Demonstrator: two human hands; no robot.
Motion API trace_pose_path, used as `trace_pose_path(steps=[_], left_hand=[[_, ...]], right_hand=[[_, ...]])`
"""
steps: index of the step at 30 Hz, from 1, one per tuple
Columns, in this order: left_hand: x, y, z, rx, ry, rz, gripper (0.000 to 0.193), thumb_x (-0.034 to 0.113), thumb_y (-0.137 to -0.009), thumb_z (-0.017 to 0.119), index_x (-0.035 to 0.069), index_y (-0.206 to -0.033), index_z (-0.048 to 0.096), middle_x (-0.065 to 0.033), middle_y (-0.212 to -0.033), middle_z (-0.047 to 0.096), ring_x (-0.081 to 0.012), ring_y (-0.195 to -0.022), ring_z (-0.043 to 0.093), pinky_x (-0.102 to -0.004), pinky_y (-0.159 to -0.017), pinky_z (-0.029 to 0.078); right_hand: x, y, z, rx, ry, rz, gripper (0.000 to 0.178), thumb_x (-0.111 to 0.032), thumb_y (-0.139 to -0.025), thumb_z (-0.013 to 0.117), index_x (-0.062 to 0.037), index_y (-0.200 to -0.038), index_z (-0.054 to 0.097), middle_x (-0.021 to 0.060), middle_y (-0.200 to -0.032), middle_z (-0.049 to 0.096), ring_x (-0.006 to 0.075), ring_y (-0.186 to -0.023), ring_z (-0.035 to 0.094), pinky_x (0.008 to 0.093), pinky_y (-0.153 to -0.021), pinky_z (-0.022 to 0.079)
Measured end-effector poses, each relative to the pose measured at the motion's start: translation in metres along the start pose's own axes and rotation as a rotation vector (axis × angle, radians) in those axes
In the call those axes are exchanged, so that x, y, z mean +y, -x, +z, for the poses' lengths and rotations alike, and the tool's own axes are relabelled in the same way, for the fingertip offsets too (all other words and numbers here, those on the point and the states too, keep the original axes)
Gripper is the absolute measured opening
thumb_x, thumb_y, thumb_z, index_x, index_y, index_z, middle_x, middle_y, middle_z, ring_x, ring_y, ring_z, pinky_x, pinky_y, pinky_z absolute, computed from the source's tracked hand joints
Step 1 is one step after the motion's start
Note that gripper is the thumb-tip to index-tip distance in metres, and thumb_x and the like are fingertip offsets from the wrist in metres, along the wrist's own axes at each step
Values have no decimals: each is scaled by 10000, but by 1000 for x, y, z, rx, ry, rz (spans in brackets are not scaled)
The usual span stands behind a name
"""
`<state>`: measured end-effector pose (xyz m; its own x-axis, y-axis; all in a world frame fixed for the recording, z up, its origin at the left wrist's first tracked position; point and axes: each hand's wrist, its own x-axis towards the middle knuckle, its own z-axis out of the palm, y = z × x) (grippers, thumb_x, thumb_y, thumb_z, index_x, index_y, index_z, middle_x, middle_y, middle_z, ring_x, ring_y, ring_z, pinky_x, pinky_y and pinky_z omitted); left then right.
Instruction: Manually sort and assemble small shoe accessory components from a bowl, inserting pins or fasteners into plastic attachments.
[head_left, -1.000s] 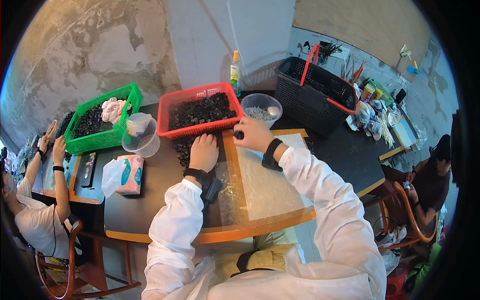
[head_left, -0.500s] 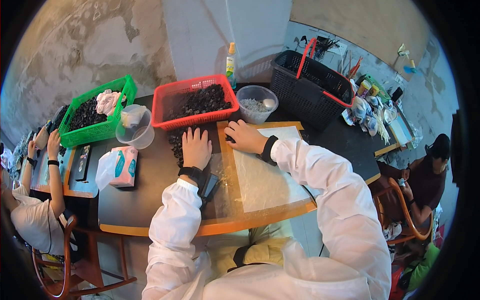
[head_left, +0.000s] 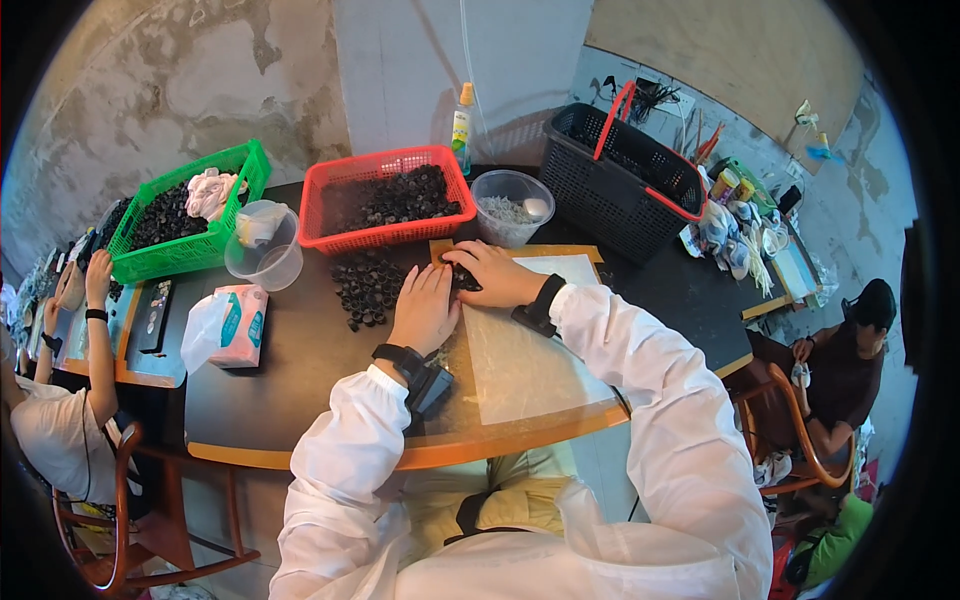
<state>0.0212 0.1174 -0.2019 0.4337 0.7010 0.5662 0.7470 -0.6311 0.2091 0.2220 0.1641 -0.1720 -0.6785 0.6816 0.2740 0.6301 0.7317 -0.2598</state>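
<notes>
My left hand [head_left: 425, 306] lies palm down with its fingers stretched out, their tips close to my right hand's fingertips. My right hand [head_left: 492, 274] curls over a few small black cap-like pieces [head_left: 464, 279] at the top left of the pale sheet [head_left: 530, 360]. Exactly how many pieces sit under its fingers is hidden. Just left of my left hand, a loose pile of small black ring-like pieces [head_left: 366, 287] spreads on the dark tabletop. Behind it stands a red basket [head_left: 385, 230] with many more such black pieces inside.
A green basket [head_left: 180, 258], a clear tub [head_left: 275, 268] and a tissue box [head_left: 240, 335] stand at left. Behind my right hand are a clear tub of grey bits [head_left: 508, 228], a spray bottle [head_left: 462, 135] and a black basket [head_left: 610, 195]. People sit at both sides.
My left hand has moved right, off the loose black pile, and now meets my right hand's fingertips. More of the pile shows. My right hand has barely shifted.
</notes>
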Motion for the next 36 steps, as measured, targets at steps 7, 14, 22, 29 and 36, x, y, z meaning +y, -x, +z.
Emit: trace_pose_path(steps=[7, 14, 22, 29, 36], left_hand=[[2, 15, -4, -50, 43, -35, 636, 226, -830, 660, -35, -1368, 445, -213, -1277, 570, -337, -1262, 508, -471, -1131, 312], [0, -8, -9, -1, 70, -122, 817, 275, -718, 690, -68, -1395, 389, -305, -1402, 419, -443, -1309, 409, -502, -1142, 289], [-4, -24, 20, -237, 255, -112, 916, 344, -802, 599, -131, -1475, 200, -341, -1500, 305, -431, -1432, 280, -467, -1195, 205], [-2, -17, 21, -127, 249, -69, 911, 506, -862, 594, -102, -1461, 277, -360, -1460, 336, -466, -1393, 313, -494, -1173, 224], [11, -26, 23, -63, 241, 51, 809, 549, -867, 570, -42, -1400, 426, -337, -1417, 390, -515, -1345, 334, -535, -1160, 216]], right_hand=[[-6, 12, -25, -170, -322, 96, 842, -364, -872, 709, -83, -1512, 238, 228, -1533, 252, 411, -1429, 273, 491, -1155, 267], [2, 19, -42, -199, -394, 85, 768, -186, -905, 633, 34, -1507, 209, 248, -1527, 273, 336, -1440, 272, 380, -1179, 228], [17, 26, -35, -320, -475, 303, 822, -62, -830, 509, 32, -1542, 110, 253, -1601, 141, 307, -1510, 107, 354, -1210, 127], [-30, -50, -98, -186, -296, -58, 606, -51, -826, 529, -23, -1421, 421, 236, -1393, 477, 349, -1312, 460, 394, -1088, 378], [25, -176, -23, -142, 99, 298, 635, -539, -861, 581, -178, -1379, 515, 241, -1343, 524, 425, -1205, 541, 504, -1009, 440]])
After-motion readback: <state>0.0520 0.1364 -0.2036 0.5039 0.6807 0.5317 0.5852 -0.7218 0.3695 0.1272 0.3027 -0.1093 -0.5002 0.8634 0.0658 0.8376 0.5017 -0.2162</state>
